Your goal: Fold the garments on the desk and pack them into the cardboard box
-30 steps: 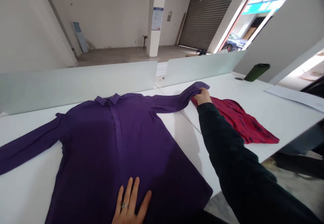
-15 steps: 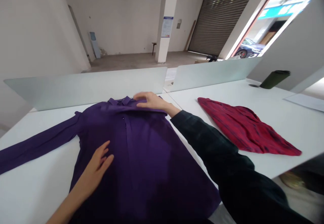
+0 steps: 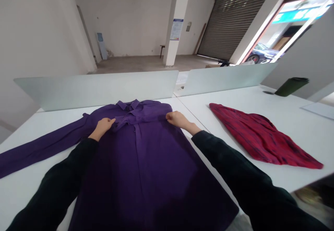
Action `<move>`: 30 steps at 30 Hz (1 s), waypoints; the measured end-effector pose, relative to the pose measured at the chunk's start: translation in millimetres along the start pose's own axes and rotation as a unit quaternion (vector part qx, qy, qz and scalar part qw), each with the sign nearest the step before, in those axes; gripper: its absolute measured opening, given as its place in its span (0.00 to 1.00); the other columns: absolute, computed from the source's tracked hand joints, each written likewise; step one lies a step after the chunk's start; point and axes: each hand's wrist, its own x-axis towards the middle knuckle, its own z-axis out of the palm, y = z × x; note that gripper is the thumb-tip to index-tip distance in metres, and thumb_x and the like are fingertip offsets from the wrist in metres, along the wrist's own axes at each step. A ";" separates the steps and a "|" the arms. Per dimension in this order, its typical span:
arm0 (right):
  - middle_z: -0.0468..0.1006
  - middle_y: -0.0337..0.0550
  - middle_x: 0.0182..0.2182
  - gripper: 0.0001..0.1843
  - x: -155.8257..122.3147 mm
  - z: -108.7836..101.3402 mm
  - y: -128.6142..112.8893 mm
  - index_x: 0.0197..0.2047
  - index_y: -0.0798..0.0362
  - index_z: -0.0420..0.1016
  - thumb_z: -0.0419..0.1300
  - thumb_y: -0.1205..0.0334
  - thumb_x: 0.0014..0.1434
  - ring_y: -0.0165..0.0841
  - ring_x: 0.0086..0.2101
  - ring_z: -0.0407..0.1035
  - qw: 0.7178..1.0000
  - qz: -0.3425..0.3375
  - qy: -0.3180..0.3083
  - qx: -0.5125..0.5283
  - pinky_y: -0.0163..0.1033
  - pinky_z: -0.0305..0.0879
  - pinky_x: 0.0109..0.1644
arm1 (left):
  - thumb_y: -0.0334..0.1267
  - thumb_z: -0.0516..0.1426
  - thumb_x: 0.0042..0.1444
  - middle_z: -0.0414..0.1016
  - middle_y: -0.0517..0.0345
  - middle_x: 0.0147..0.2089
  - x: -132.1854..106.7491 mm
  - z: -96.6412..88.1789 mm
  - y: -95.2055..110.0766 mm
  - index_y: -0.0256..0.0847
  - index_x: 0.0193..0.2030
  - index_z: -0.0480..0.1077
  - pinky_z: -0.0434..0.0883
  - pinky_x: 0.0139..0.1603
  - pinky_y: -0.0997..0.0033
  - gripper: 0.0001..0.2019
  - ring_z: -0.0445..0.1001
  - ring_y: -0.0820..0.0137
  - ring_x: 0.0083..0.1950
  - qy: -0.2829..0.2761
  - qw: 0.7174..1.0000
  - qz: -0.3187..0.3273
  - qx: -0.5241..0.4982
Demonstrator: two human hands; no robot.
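Note:
A purple shirt (image 3: 153, 161) lies spread on the white table, its collar at the far side. One sleeve stretches out to the left; the other is folded across the chest. My left hand (image 3: 104, 125) pinches the cuff end of that folded sleeve, left of the button placket. At the sleeve's other end, by the shirt's right edge, my right hand (image 3: 179, 119) is closed on the fabric near the fold. Both hands rest low, close to the shirt front.
A folded red and dark patterned garment (image 3: 261, 133) lies to the right. Frosted divider panels (image 3: 109, 90) run along the table's far edge. A dark green roll (image 3: 292, 86) and a white sheet (image 3: 319, 109) are at the far right.
My left hand has moved up and forward and taken hold of the sleeve end. My right hand has come down to the right edge and closed on the fabric. The view has shifted slightly.

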 end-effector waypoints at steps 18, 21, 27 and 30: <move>0.72 0.49 0.36 0.11 -23.1 88.0 -14.4 0.39 0.56 0.73 0.50 0.74 0.61 0.35 0.37 0.67 0.970 -0.174 0.160 0.054 0.38 0.66 0.43 | 0.47 0.59 0.56 0.69 0.35 0.59 0.9 53.5 32.7 0.40 0.60 0.61 0.62 0.60 0.41 0.27 0.64 0.43 0.64 0.083 0.996 -0.038 0.002; 0.72 0.49 0.36 0.11 -23.3 89.9 -14.7 0.38 0.56 0.72 0.50 0.75 0.60 0.35 0.36 0.67 0.967 -0.181 0.171 0.051 0.38 0.67 0.42 | 0.40 0.60 0.56 0.74 0.38 0.56 7.7 56.3 33.2 0.41 0.58 0.63 0.65 0.59 0.46 0.23 0.69 0.48 0.61 0.095 0.994 -0.030 -0.048; 0.72 0.48 0.37 0.11 -23.0 91.2 -13.7 0.39 0.56 0.72 0.51 0.75 0.60 0.34 0.37 0.67 0.965 -0.183 0.171 0.072 0.38 0.67 0.43 | 0.37 0.56 0.59 0.74 0.46 0.54 31.1 25.5 30.9 0.41 0.60 0.60 0.70 0.55 0.63 0.22 0.74 0.59 0.56 0.150 0.984 0.008 -0.091; 0.72 0.50 0.37 0.11 -23.2 90.3 -14.4 0.39 0.57 0.73 0.50 0.75 0.60 0.35 0.37 0.67 0.968 -0.176 0.162 0.082 0.39 0.67 0.44 | 0.39 0.53 0.60 0.75 0.47 0.49 54.5 -10.2 14.7 0.41 0.63 0.56 0.73 0.49 0.61 0.25 0.76 0.58 0.49 0.167 0.983 0.010 -0.077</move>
